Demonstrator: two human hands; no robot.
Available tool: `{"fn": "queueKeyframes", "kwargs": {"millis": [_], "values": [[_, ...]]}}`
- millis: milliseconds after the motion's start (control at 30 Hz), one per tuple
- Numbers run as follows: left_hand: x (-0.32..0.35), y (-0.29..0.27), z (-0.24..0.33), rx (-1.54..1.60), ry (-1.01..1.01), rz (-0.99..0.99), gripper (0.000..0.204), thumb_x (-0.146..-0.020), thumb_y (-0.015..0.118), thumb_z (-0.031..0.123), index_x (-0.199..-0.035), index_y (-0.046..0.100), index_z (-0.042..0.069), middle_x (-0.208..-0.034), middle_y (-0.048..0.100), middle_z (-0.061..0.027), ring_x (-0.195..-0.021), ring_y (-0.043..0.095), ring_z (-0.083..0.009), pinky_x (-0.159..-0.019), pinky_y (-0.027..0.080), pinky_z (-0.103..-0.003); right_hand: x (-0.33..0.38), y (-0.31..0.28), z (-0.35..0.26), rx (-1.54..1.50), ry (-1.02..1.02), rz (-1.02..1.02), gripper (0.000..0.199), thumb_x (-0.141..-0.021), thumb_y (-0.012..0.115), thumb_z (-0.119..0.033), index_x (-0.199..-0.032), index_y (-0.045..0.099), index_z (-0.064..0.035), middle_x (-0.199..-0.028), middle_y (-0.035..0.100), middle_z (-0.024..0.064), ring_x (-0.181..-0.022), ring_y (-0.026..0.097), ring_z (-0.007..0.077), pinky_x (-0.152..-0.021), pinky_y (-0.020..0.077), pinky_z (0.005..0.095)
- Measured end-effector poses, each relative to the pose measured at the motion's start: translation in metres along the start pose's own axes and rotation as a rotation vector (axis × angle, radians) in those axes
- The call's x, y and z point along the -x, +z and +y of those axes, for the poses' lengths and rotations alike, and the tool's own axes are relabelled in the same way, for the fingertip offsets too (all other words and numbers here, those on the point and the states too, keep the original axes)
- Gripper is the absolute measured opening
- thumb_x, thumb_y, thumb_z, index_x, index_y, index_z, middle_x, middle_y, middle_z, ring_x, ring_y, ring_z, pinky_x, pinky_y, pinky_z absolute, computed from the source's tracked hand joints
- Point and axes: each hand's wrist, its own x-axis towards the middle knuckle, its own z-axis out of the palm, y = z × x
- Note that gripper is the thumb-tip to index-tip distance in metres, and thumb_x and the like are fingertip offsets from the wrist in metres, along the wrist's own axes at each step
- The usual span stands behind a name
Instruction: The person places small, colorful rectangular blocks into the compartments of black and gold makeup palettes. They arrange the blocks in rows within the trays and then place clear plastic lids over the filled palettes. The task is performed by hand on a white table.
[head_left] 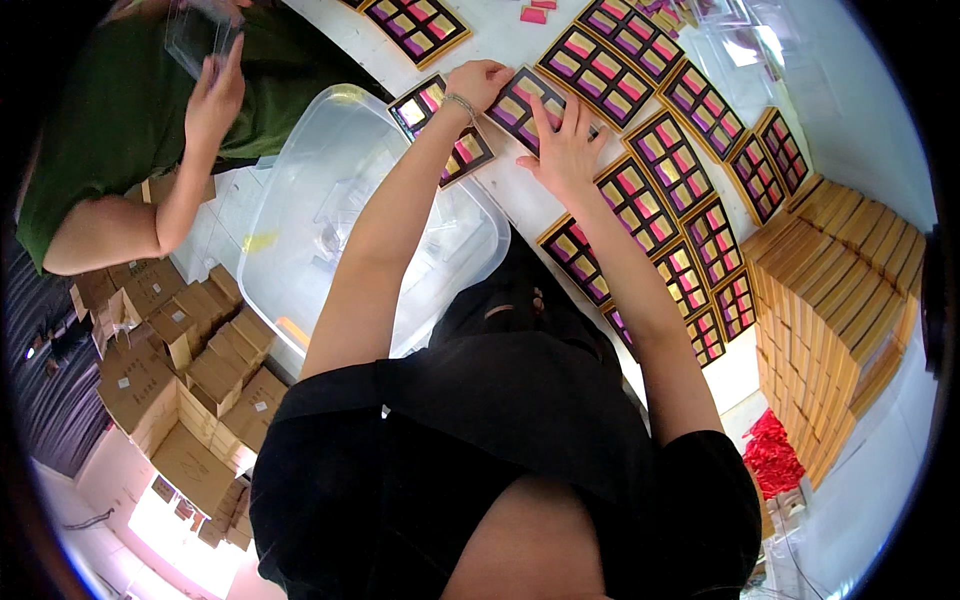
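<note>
On the white table lies a dark tray (514, 106) with several compartments, filled with pink, purple and cream pieces. It looks glossy on top, as though a clear cover is over it. My left hand (478, 84) is at its upper left corner, fingers curled in and closed on the edge. The fingers of my right hand (566, 150) are spread and lie over the tray's right part, thumb toward its lower edge. Another filled tray (468, 156) sits partly under my left forearm, at the table edge.
Several filled trays (640, 205) cover the table to the right. A translucent tub (262, 200) with clear plastic pieces stands left of me. Beyond it, a co-worker in green (110, 130) holds a clear plastic box (198, 40). Stacked yellow-edged trays (830, 290) rise at right; cardboard boxes (190, 380) stand lower left.
</note>
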Motion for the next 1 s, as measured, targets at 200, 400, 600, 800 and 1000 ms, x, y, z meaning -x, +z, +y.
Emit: {"fn": "queueKeyframes", "kwargs": {"millis": [200, 400, 600, 800, 1000], "values": [[0.001, 0.005, 0.002, -0.067, -0.049, 0.057, 0.040, -0.079, 0.066, 0.035, -0.113, 0.066, 0.014, -0.096, 0.069, -0.0117, -0.085, 0.067, -0.0265, -0.078, 0.052, -0.037, -0.002, 0.004, 0.003, 0.016, -0.046, 0.028, 0.093, -0.069, 0.075, -0.047, -0.145, 0.025, -0.0322, -0.144, 0.025, 0.0194, -0.134, 0.023, 0.0345, -0.092, 0.0281, 0.0664], [0.041, -0.013, 0.001, -0.055, 0.197, 0.632, 0.051, -0.073, 0.074, 0.018, -0.121, 0.059, 0.011, -0.115, 0.058, -0.0166, -0.104, 0.058, -0.0336, -0.089, 0.048, -0.039, -0.001, 0.011, 0.009, 0.051, -0.066, 0.088, 0.088, -0.069, 0.073, -0.045, -0.144, 0.029, -0.0322, -0.141, 0.028, 0.0193, -0.127, 0.029, 0.0367, -0.091, 0.0292, 0.0624], [0.125, 0.002, -0.105, 0.632, -0.583, 0.513, 0.069, -0.078, 0.069, 0.010, -0.139, 0.038, 0.004, -0.117, 0.058, -0.0195, -0.087, 0.065, -0.0280, -0.068, 0.056, -0.037, 0.002, -0.007, -0.034, -0.237, 0.016, 0.117, 0.088, -0.066, 0.074, -0.044, -0.143, 0.031, -0.0325, -0.135, 0.032, 0.0219, -0.124, 0.032, 0.0394, -0.090, 0.0283, 0.0589], [0.141, 0.005, -0.072, 1.374, -0.677, 0.441, 0.070, -0.094, 0.053, 0.040, -0.149, 0.014, 0.020, -0.129, 0.049, -0.0142, -0.119, 0.047, -0.0321, -0.072, 0.053, -0.059, 0.008, 0.007, -0.089, -0.133, -0.138, 0.057, 0.090, -0.066, 0.074, -0.047, -0.143, 0.032, -0.0292, -0.139, 0.030, 0.0211, -0.129, 0.028, 0.0385, -0.092, 0.0268, 0.0611], [0.111, -0.007, -0.053, 1.163, -0.642, 0.318, 0.092, -0.080, 0.073, 0.022, -0.147, 0.009, 0.019, -0.118, 0.058, -0.0121, -0.107, 0.057, -0.0295, -0.067, 0.048, -0.059, -0.007, -0.001, -0.060, -0.514, -0.200, 0.066, 0.105, -0.067, 0.072, -0.057, -0.148, 0.019, -0.0165, -0.151, 0.014, 0.0233, -0.142, 0.008, 0.0401, -0.100, 0.0122, 0.0719]]}}
